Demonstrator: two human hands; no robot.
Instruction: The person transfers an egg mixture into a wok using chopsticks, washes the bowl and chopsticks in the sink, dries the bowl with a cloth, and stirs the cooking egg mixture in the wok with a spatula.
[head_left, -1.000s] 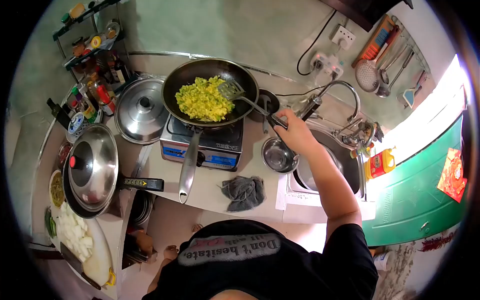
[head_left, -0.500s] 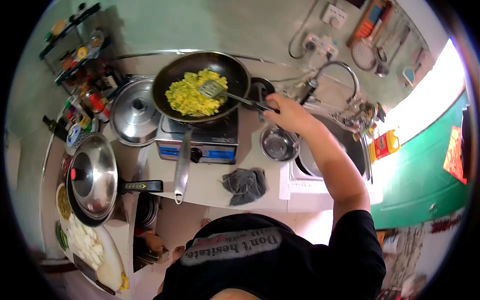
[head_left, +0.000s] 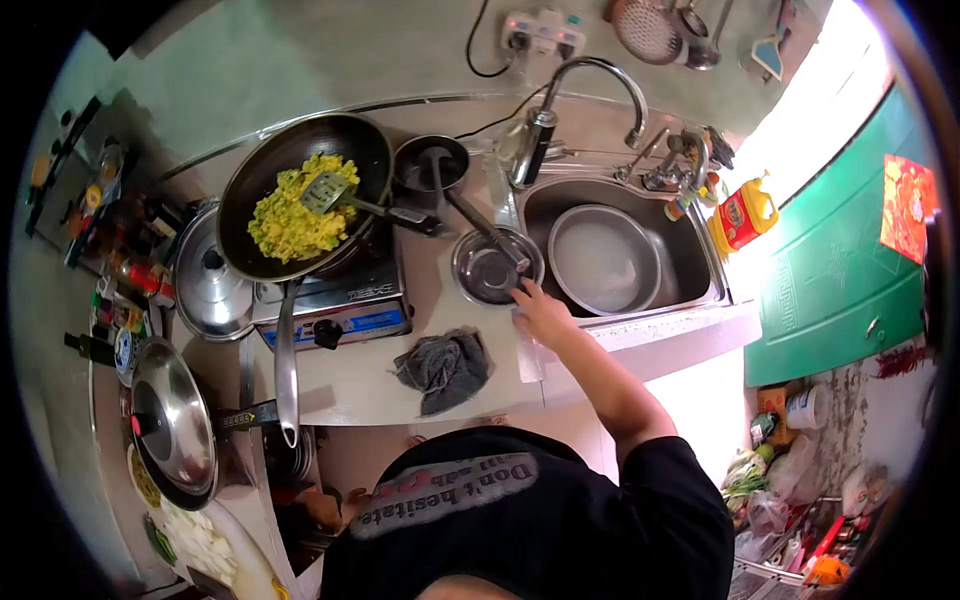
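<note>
My right hand [head_left: 545, 316] is at the right rim of a small steel bowl [head_left: 482, 276] on the counter, thumb and forefinger apart. Just above the fingertips ends the long handle [head_left: 490, 232] of a small dark saucepan [head_left: 405, 165]; whether I touch rim or handle is unclear. A slotted spatula [head_left: 325, 193] rests in the wok [head_left: 376, 150], its black handle over the rim. Yellow scrambled egg with green bits [head_left: 290, 228] lies under its blade. The wok sits on a gas stove [head_left: 355, 318]. I do not see my left hand.
Right of the bowl, a sink [head_left: 700, 275] holds a large metal basin [head_left: 605, 262] beneath a faucet [head_left: 640, 120]. A grey cloth [head_left: 443, 370] lies near the counter edge. At left stand a lid [head_left: 212, 285] and a covered pan [head_left: 180, 415]. A yellow-red bottle [head_left: 742, 215] stands beyond the sink.
My right hand has let go of the spatula, leaving it in the wok, and moved down to the steel bowl. The view has turned toward the sink.
</note>
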